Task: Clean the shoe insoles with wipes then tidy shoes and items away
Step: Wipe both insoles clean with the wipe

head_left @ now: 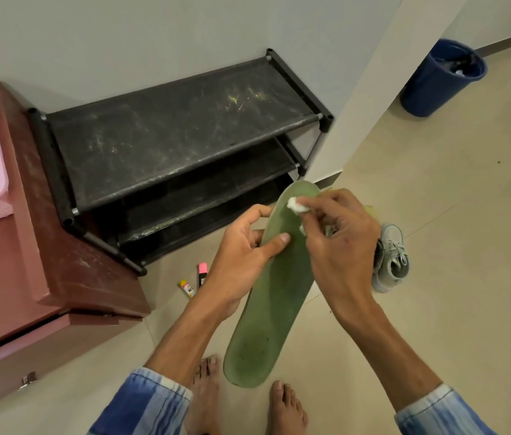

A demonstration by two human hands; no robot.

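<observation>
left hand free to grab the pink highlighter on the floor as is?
Probably not. The left hand is gripping the green insole while the right hand presses a white wipe onto it. The pink highlighter lies unobstructed on the floor below; the hand must let go first.

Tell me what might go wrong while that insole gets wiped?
The long green foam insole is pinched only near its middle by the left hand, so pressure from the small white wipe at its tip could bend or tip it. It hangs above bare feet; loosened dirt may fall there.
</observation>
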